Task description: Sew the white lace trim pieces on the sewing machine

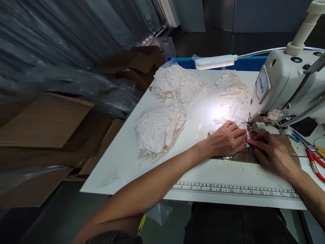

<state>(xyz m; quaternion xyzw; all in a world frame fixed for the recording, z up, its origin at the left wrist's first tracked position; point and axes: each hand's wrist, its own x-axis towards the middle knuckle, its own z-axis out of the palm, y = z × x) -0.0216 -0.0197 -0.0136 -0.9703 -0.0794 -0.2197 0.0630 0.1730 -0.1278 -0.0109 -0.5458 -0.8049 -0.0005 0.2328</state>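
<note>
A piece of white lace (232, 112) lies under the lit head of the sewing machine (273, 78), its near edge at the presser foot (250, 127). My left hand (227, 138) rests on the lace just left of the foot, fingers bent and close together on it; its thumb is hidden. From the right, my right hand (275, 152) has thumb and index finger pinched at the lace edge, right in front of the foot. The two hands' fingertips nearly meet there. Brown tape (240, 156) covers the machine bed beneath them.
Two heaps of white lace, a back heap (179, 83) and a front heap (159, 130), lie left on the white table (122, 169). Red-handled scissors (313, 162) sit at the right. A lamp (215, 62) hangs above. Cardboard boxes (45, 122) stand left; a printed ruler (233, 190) runs along the front edge.
</note>
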